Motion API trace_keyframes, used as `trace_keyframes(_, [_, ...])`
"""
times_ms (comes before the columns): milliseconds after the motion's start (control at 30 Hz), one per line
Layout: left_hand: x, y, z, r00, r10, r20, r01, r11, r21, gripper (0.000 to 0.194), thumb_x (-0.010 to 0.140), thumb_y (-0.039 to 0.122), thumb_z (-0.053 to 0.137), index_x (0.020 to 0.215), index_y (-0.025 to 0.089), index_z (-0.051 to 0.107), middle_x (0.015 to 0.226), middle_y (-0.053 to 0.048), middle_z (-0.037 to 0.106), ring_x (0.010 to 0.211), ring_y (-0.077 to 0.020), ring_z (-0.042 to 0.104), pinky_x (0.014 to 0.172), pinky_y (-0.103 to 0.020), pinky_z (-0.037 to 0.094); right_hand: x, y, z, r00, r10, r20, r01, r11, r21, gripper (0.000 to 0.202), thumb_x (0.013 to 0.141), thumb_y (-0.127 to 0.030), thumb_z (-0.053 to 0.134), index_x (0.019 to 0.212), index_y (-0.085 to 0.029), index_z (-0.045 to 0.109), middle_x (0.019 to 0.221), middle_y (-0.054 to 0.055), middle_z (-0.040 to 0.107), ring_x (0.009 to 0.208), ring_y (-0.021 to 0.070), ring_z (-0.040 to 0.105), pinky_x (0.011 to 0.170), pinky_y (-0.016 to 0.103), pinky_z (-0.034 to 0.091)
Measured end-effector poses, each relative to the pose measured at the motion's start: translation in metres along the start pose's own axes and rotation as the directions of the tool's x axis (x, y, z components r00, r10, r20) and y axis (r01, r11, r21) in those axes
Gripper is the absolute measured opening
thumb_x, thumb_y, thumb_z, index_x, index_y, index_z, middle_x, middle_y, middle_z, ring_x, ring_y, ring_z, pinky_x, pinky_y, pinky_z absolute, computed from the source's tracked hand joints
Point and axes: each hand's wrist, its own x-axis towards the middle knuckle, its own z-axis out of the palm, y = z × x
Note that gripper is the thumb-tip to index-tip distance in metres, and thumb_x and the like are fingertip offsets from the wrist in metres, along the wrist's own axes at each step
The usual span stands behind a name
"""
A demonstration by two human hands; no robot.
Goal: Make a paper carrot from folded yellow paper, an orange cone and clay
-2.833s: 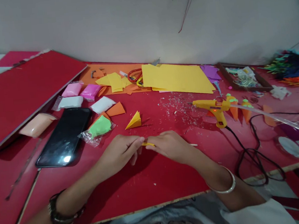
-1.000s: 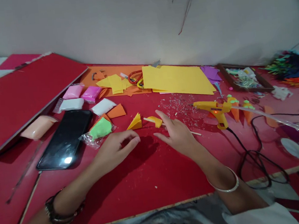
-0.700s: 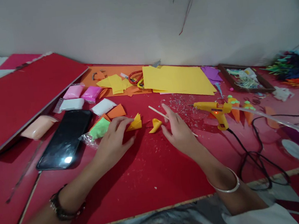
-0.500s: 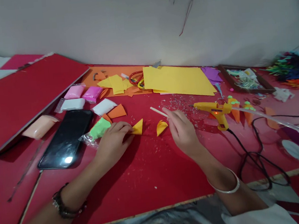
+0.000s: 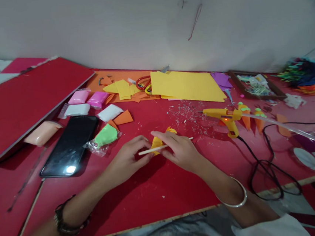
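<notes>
Between my hands, just above the red tabletop, is a small yellow craft-sheet piece [image 5: 156,142]. My left hand [image 5: 127,156] pinches its left edge, thumb below and fingers above. In my right hand [image 5: 181,147], a thin pale stick [image 5: 149,151] lies across the palm, its left end passing in front of the yellow piece. The right fingertips touch or overlap that piece; the exact contact is partly hidden. Right behind the right fingers, a second, curled yellow piece [image 5: 171,130] rests on the table.
A yellow glue gun [image 5: 224,117] with a lit orange light and black cord [image 5: 249,148] lies at right, near orange carrot shapes [image 5: 246,118]. Yellow sheets [image 5: 187,85] and red-handled scissors [image 5: 142,83] are behind. A phone [image 5: 69,147] and several clay packets [image 5: 106,134] sit left.
My hands have come together over the table. The left has moved right with the yellow piece; the right has shifted left and nearer me, and the stick now points left across the piece.
</notes>
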Motion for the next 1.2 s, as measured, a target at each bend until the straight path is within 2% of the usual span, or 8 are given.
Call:
trace_keyframes(133, [-0.001,0.001,0.002,1.0,0.0,0.032,0.0,1.0,0.01,0.011,0.08,0.027,0.048,0.083,0.018,0.053,0.085,-0.002,0.055,0.078,-0.0136,0.051,0.07,-0.023,0.038,0.001,0.001,0.004,1.0,0.014,0.008,-0.015,0.995,0.1,0.02,0.086,-0.03,0.042,0.092,-0.018,0.057,0.082,0.003,0.062,0.073,0.0106,0.056,0.061,0.02,0.041])
trace_keyframes(333, [-0.003,-0.003,0.005,0.966,-0.11,-0.235,0.132,0.988,0.081,0.045,0.077,0.035,0.053,0.117,0.021,0.041,0.109,-0.006,0.051,0.096,-0.0188,0.046,0.083,-0.03,0.037,0.001,-0.002,-0.002,0.988,-0.009,-0.151,0.04,0.978,0.206,0.016,0.086,-0.025,0.042,0.087,-0.019,0.057,0.079,0.002,0.059,0.072,0.0103,0.054,0.063,0.02,0.041])
trace_keyframes(433, [-0.002,-0.003,0.004,0.987,-0.107,-0.119,0.123,0.982,0.141,0.03,0.08,0.037,0.048,0.104,0.019,0.055,0.1,-0.005,0.057,0.092,-0.0199,0.048,0.081,-0.03,0.036,0.0,-0.004,-0.003,0.976,0.002,-0.216,0.051,0.969,0.24,0.014,0.086,-0.022,0.043,0.088,-0.018,0.055,0.081,0.003,0.059,0.076,0.0111,0.055,0.069,0.021,0.042])
trace_keyframes(533, [-0.002,0.001,0.005,0.994,-0.113,0.006,0.112,0.992,0.055,0.027,0.085,0.035,0.039,0.089,0.018,0.06,0.086,-0.003,0.06,0.08,-0.0172,0.051,0.074,-0.027,0.037,0.0,-0.003,-0.002,0.981,0.005,-0.192,0.038,0.975,0.218,0.016,0.086,-0.023,0.041,0.088,-0.017,0.056,0.08,0.003,0.059,0.076,0.0113,0.055,0.068,0.021,0.043])
trace_keyframes(700, [-0.002,0.007,0.006,0.993,-0.113,-0.029,0.112,0.993,-0.045,0.027,0.087,0.031,0.034,0.073,0.017,0.051,0.07,-0.001,0.055,0.066,-0.0128,0.049,0.063,-0.022,0.036,0.0,0.0,-0.002,0.99,0.008,-0.141,0.011,0.991,0.134,0.019,0.086,-0.029,0.04,0.091,-0.019,0.056,0.081,0.003,0.06,0.074,0.0123,0.056,0.065,0.022,0.043])
trace_keyframes(867, [-0.003,0.004,0.006,0.981,-0.19,-0.036,0.185,0.977,-0.104,0.035,0.087,0.034,0.033,0.06,0.016,0.044,0.057,0.003,0.046,0.054,-0.0097,0.042,0.053,-0.02,0.031,-0.002,0.0,-0.007,0.982,0.005,-0.187,0.006,0.998,0.057,0.052,0.084,-0.043,0.037,0.127,-0.014,0.033,0.085,0.008,0.061,0.072,0.0162,0.057,0.065,0.027,0.045])
trace_keyframes(1033, [-0.006,0.003,0.009,0.979,-0.198,-0.055,0.176,0.946,-0.272,0.027,0.085,0.039,0.038,0.074,0.016,0.05,0.063,0.003,0.045,0.058,-0.009,0.04,0.054,-0.019,0.032,0.0,0.0,-0.006,0.993,0.057,-0.101,-0.07,0.989,-0.131,0.05,0.089,-0.039,0.029,0.129,-0.01,0.037,0.072,0.007,0.063,0.065,0.0161,0.057,0.061,0.026,0.043])
trace_keyframes(1200, [-0.006,0.002,0.008,0.979,-0.204,-0.012,0.177,0.873,-0.454,0.025,0.086,0.03,0.033,0.077,0.016,0.052,0.06,0.003,0.046,0.058,-0.009,0.04,0.058,-0.02,0.033,0.001,-0.001,-0.003,0.99,0.125,-0.071,-0.131,0.988,-0.087,0.047,0.088,-0.041,0.032,0.124,-0.014,0.044,0.081,0.008,0.067,0.069,0.0152,0.061,0.063,0.024,0.043])
